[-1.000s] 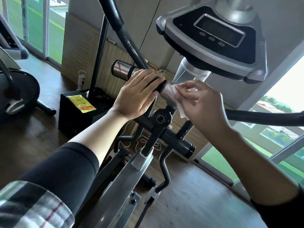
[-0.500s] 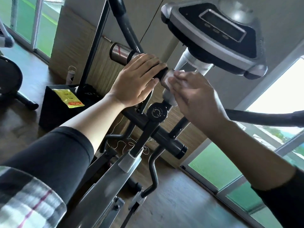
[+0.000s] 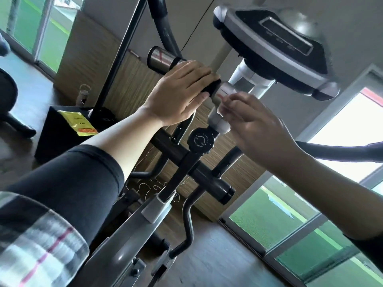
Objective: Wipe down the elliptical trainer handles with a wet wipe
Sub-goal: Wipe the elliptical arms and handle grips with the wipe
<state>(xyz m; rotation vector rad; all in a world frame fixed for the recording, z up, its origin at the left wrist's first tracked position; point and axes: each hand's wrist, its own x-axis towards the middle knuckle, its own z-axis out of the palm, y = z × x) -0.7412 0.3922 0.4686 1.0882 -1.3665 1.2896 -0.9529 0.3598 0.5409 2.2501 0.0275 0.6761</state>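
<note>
The elliptical trainer (image 3: 132,230) is filling most of my view, its grey frame rising from the lower left of the wooden floor (image 3: 217,255) toward the console (image 3: 275,50) at the top right. A long black swing arm (image 3: 163,27) is curving up at the top, and another (image 3: 339,151) is running off to the right behind my wrist. On the floor at the left edge a black box (image 3: 56,139) is carrying a yellow packet (image 3: 77,123).

The short fixed handle (image 3: 165,59) is crossing just under the console, its shiny metal end pointing left. My left hand (image 3: 178,94) is lying over its black foam grip, fingers (image 3: 199,73) curling over the top and thumb underneath, holding it. My right hand (image 3: 255,123) is just beside it, at the silver section where the handle is meeting the post, above the round black tension knob (image 3: 200,140). Its fingertips (image 3: 228,106) are bending together and pinching the wet wipe (image 3: 221,124), a small white wad pressing against that silver metal and partly hiding under my fingers.
</note>
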